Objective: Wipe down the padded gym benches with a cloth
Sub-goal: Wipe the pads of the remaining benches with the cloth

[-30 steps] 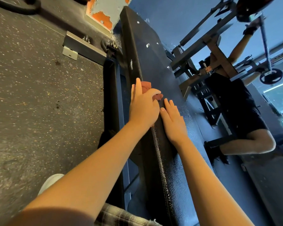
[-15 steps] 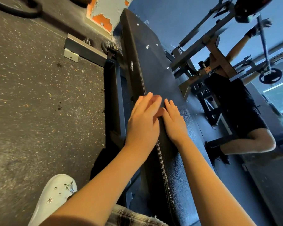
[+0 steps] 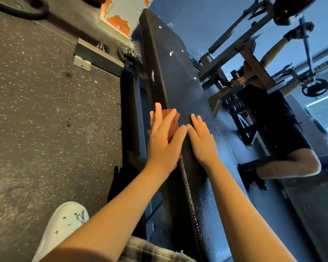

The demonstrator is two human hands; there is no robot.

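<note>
- Bench pad (image 3: 175, 72): a long, narrow cushion in black vinyl with a pebbled, glossy grain. A stitched seam runs along its upper edge, and small pale nicks mark its far end.
- Cloth (image 3: 173, 122): a reddish-brown, matte fabric folded over the seamed edge of the pad and lying partly on its side face.
- Left hand (image 3: 164, 142): fingers straight and spread, palm pressing the cloth flat against the pad edge.
- Right hand (image 3: 203, 140): fingers extended and close together, lying flat on the bare top of the pad just beside the cloth, thumb tip near the left thumb.
- Floor (image 3: 45, 110): dark rubber matting flecked with pale specks.
- Bench frame (image 3: 100, 55): square-section painted steel with a bolted plate.
- Clog (image 3: 64, 227): white, smooth and perforated, standing on the floor.
- Second person (image 3: 284, 127): in dark clothing, lying on a neighbouring bench under a barbell (image 3: 309, 53).
</note>
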